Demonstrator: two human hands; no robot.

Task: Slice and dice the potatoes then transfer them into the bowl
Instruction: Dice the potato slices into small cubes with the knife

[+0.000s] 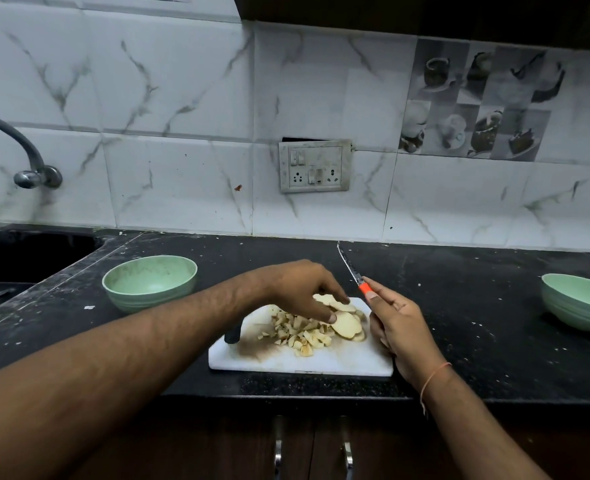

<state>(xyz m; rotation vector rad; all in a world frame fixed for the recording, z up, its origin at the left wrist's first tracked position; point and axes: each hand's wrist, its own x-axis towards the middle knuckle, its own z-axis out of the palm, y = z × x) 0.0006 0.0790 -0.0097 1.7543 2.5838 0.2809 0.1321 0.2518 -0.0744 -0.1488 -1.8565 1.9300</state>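
A black speckled stone bench [460,323], dusted with pale crumbs, runs beneath a wall of white marble-veined tiles [169,109]. A grimy white switch-and-socket plate [315,166] sits on the wall, a curved metal tap [27,157] at far left above a dark sink [27,258]. On the white rectangular cutting board [321,358] lie diced potato pieces [300,332] and, just right, pale potato slices [345,322]. The left hand [300,289] reaches over them, fingers pinching a slice. The right hand [399,327] grips the orange-handled knife [352,270], blade raised. A pale green bowl [150,282] stands left of the board; another green bowl [581,303] at far right.
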